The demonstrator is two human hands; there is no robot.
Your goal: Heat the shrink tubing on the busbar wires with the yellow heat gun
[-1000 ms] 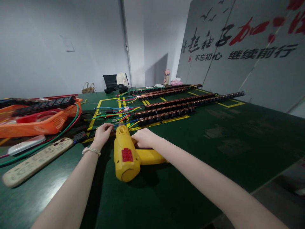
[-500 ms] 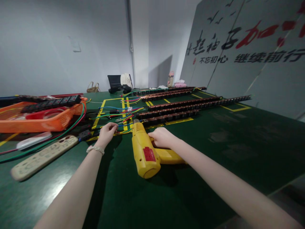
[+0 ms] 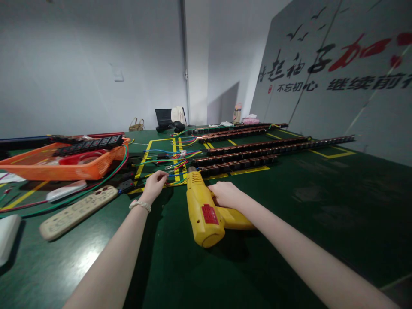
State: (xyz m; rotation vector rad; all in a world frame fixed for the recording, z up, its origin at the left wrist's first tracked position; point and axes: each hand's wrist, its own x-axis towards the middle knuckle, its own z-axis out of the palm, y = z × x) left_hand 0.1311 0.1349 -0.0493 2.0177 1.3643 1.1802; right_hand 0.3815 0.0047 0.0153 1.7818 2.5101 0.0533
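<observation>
My right hand [image 3: 227,194] is wrapped around the handle of a yellow heat gun [image 3: 203,214] with a red label. Its metal nozzle points away from me, toward the near ends of the dark strips [image 3: 238,164] edged in copper colour. To the left, my left hand [image 3: 156,184] is closed in a pinch on thin wires [image 3: 175,175], blue and yellow-green, which run toward the strips. The fingertips partly hide the wire ends. A light bracelet [image 3: 140,205] circles my left wrist.
An orange basket [image 3: 74,171] with black parts and red items stands at left. Before it lie a beige power strip [image 3: 79,212], loose cables and a white object [image 3: 8,236]. Yellow tape [image 3: 151,140] marks the green table. A bottle [image 3: 237,112] stands at the back.
The camera view has turned slightly left and up, so everything sits further right and lower. Both hands keep their holds, with the heat gun in nearly the same place.
</observation>
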